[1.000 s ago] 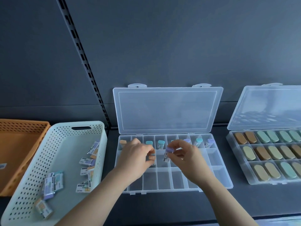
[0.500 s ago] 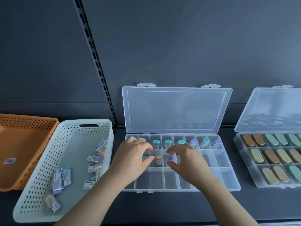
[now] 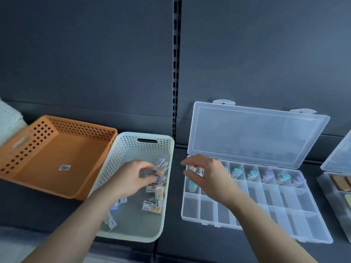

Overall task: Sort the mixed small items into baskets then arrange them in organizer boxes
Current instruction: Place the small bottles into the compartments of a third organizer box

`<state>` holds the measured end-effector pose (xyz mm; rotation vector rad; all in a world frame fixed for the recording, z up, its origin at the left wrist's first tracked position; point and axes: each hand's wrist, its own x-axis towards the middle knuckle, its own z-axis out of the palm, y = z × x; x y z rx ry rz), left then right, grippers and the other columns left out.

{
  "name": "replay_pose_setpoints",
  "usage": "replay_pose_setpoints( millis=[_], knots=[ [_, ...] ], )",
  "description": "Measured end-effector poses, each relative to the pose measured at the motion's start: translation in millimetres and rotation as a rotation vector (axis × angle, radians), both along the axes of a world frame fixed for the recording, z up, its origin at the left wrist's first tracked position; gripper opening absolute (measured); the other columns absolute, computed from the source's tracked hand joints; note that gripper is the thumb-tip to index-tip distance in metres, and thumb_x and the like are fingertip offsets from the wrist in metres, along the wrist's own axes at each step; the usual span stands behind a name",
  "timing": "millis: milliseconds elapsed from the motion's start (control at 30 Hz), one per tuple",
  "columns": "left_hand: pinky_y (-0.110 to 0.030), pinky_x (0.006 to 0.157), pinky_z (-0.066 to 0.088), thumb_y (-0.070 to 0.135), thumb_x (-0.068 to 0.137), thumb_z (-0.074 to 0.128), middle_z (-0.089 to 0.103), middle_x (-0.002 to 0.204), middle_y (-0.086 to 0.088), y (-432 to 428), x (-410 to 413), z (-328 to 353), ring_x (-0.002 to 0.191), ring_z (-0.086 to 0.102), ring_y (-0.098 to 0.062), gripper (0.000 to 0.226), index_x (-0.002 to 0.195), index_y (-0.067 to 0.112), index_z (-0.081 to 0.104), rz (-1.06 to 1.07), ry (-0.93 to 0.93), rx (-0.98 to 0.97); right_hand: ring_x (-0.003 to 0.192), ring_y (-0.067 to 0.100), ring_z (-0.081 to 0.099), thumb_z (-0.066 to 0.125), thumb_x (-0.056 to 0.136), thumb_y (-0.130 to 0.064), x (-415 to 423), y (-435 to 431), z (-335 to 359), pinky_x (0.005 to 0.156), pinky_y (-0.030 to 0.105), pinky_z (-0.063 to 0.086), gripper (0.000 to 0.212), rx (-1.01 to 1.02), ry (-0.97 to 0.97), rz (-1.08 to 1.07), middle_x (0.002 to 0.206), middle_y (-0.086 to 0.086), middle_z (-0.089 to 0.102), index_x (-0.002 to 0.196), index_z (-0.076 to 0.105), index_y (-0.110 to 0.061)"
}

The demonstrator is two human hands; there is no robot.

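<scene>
**Step in hand.** Arranging into the organizer is under way; the present action is a pick-up from the supply basket.

- The left hand reaches into the pale mint perforated plastic basket. Its thumb and curled fingers pinch one small rectangular labelled packet. Motion blur prevents judging how firm the grip is.
- The right hand hovers with spread, relaxed fingers and holds nothing. Beneath its palm lies the left end of the clear plastic compartment organizer box.
- The remaining loose packets lie just below and to the right of the left fingertips, against the basket wall.
- The orange perforated plastic basket sits to the left of the left forearm.

**Orientation.** The stored packets, to the right of the right hand, fill the far row. Each lies with its long axis running near-to-far and its coloured cap at the far end. The loose packets lie at mixed angles. The pinched packet appears to lie across the fingers, its long axis roughly left-to-right; which end carries the cap cannot be told.

**Next move, as judged.**

1. Lift the packet clear of its neighbours.
2. Carry it rightward to an unfilled middle-row compartment.
3. Turn it so that the long axis runs near-to-far, cap end away.
4. Use the free right hand to steady or seat it.
</scene>
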<state>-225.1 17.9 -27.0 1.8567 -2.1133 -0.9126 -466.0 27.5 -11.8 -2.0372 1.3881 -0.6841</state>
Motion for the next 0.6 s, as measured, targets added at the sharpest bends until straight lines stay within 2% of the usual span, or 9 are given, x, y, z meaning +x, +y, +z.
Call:
replay_pose_setpoints(
  millis=[100,200,300,400,500,533,600],
  knots=[
    [-0.026,0.097,0.044,0.038,0.078,0.076,0.058,0.116,0.018,2,-1,-8,0.104,0.054,0.004,0.039,0.115,0.033,0.064,-0.099,0.114,0.119,0.098,-0.005,0.054,0.066,0.087,-0.017,20,-7,-3,0.085,0.000,0.035,0.020,-0.013,0.013,0.081,0.112,-0.012,0.065,0.106,0.072,-0.022],
    [-0.028,0.108,0.030,0.040,0.079,0.074,0.040,0.123,0.012,5,-3,-24,0.119,0.035,-0.006,0.038,0.116,0.034,0.064,-0.235,0.027,0.111,0.105,0.002,0.056,0.066,0.087,-0.018,34,-9,-10,0.091,0.006,0.036,0.015,-0.013,0.063,0.137,0.113,-0.006,0.066,0.099,0.074,-0.017],
    [-0.031,0.110,0.026,0.043,0.082,0.070,0.032,0.125,0.009,5,2,-28,0.123,0.025,-0.011,0.033,0.113,0.038,0.061,-0.292,-0.009,0.103,0.099,0.004,0.059,0.065,0.088,-0.023,41,-9,-17,0.085,0.008,0.039,0.013,0.001,0.109,0.132,0.115,-0.008,0.062,0.094,0.076,-0.019],
    [-0.033,0.107,0.029,0.042,0.085,0.066,0.033,0.124,0.006,6,16,-29,0.122,0.027,-0.011,0.026,0.108,0.034,0.059,-0.288,0.010,0.131,0.090,0.006,0.062,0.066,0.088,-0.026,45,-10,-20,0.078,0.008,0.043,0.013,0.019,0.114,0.100,0.113,-0.012,0.059,0.090,0.077,-0.020],
    [-0.031,0.103,0.032,0.041,0.087,0.064,0.036,0.118,0.010,9,38,-29,0.121,0.033,-0.010,0.016,0.099,0.034,0.057,-0.259,-0.065,0.058,0.088,0.008,0.063,0.066,0.087,-0.027,48,-10,-20,0.076,0.012,0.046,0.012,0.019,0.121,0.085,0.111,-0.012,0.058,0.088,0.077,-0.020],
    [-0.029,0.101,0.032,0.043,0.085,0.065,0.037,0.118,0.012,11,42,-28,0.120,0.034,-0.010,0.019,0.100,0.033,0.057,-0.240,-0.067,0.038,0.088,0.008,0.063,0.067,0.087,-0.027,50,-11,-21,0.076,0.012,0.047,0.012,0.018,0.125,0.081,0.111,-0.012,0.058,0.087,0.077,-0.020],
    [-0.025,0.099,0.031,0.048,0.079,0.070,0.035,0.122,0.013,14,41,-24,0.119,0.032,-0.007,0.040,0.113,0.034,0.054,-0.238,-0.017,0.058,0.088,0.007,0.062,0.068,0.086,-0.027,51,-11,-23,0.075,0.012,0.047,0.011,0.015,0.116,0.066,0.110,-0.012,0.059,0.087,0.077,-0.020]
  ],
)
